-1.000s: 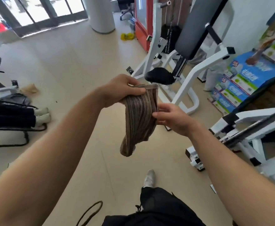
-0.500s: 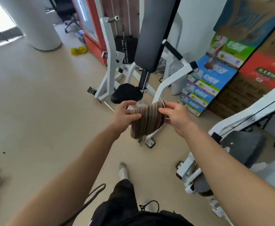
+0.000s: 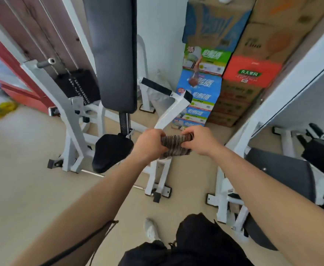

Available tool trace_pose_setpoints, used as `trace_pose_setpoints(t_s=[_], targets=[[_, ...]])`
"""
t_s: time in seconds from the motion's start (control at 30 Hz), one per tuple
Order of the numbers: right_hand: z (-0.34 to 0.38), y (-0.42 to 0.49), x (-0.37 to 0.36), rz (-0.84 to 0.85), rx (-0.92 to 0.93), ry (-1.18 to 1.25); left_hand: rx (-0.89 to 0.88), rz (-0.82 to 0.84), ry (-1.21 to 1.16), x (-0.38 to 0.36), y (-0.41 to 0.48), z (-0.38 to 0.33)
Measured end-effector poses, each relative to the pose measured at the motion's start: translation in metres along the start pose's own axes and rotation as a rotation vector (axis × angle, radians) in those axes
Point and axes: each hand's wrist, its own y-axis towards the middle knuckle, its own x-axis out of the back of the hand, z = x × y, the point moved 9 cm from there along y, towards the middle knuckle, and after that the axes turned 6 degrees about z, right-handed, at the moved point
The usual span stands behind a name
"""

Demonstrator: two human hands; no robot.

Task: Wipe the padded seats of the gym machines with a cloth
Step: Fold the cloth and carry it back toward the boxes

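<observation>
A brown striped cloth [image 3: 173,145], bunched into a short roll, is held between both hands in mid-air. My left hand [image 3: 150,144] grips its left end and my right hand [image 3: 200,140] grips its right end. Just left of and below my left hand sits the black padded seat [image 3: 110,151] of a white machine, with its long black back pad [image 3: 115,54] rising above it. A second dark padded seat [image 3: 280,169] lies on the machine at the right, under my right forearm.
The white machine frame [image 3: 71,120] and its handle arm [image 3: 169,110] stand directly ahead, with a weight stack [image 3: 78,87] behind. Stacked cartons [image 3: 224,73] line the wall at the right. Beige floor [image 3: 23,169] stretches to the left. My shoe [image 3: 151,229] is below.
I have walked closer to the white machine, so its seat and back pad look larger. Both hands have drawn together and bunched the hanging cloth into a compact roll.
</observation>
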Motion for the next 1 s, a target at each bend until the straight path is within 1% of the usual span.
trace_pose_setpoints(t_s=[0.07, 0.13, 0.17, 0.2, 0.3, 0.37, 0.43, 0.53, 0.63, 0.7, 0.77, 0.87, 1.0], targets=[[-0.003, 0.018, 0.009, -0.019, -0.009, -0.005, -0.004, 0.031, 0.032, 0.008, 0.027, 0.0], [-0.013, 0.035, 0.02, -0.038, -0.024, 0.067, -0.002, 0.084, -0.023, 0.013, 0.058, 0.003], [-0.019, 0.041, 0.03, -0.065, -0.04, 0.157, -0.004, 0.122, -0.117, 0.013, 0.074, 0.003], [-0.03, 0.048, 0.038, -0.091, -0.07, 0.295, -0.006, 0.167, -0.261, 0.013, 0.089, 0.003], [-0.062, 0.066, 0.056, -0.126, -0.134, 0.809, 0.006, 0.356, -0.788, 0.0, 0.127, -0.018], [-0.084, 0.08, 0.066, -0.172, -0.188, 1.03, 0.042, 0.405, -1.025, -0.012, 0.155, -0.038], [-0.104, 0.097, 0.079, -0.225, -0.214, 1.19, 0.121, 0.398, -1.183, -0.025, 0.19, -0.057], [-0.145, 0.135, 0.099, -0.273, -0.227, 1.383, 0.216, 0.354, -1.288, -0.041, 0.252, -0.084], [-0.199, 0.186, 0.124, -0.3, -0.296, 1.409, 0.289, 0.383, -1.34, -0.061, 0.329, -0.112], [-0.237, 0.213, 0.138, -0.369, -0.397, 1.355, 0.308, 0.445, -1.34, -0.074, 0.37, -0.124], [-0.282, 0.255, 0.154, -0.395, -0.494, 1.291, 0.324, 0.474, -1.318, -0.091, 0.423, -0.139], [-0.333, 0.315, 0.172, -0.37, -0.587, 1.153, 0.39, 0.441, -1.236, -0.114, 0.495, -0.147], [-0.378, 0.404, 0.211, -0.368, -0.6, 1.033, 0.387, 0.346, -1.122, -0.126, 0.59, -0.157]])
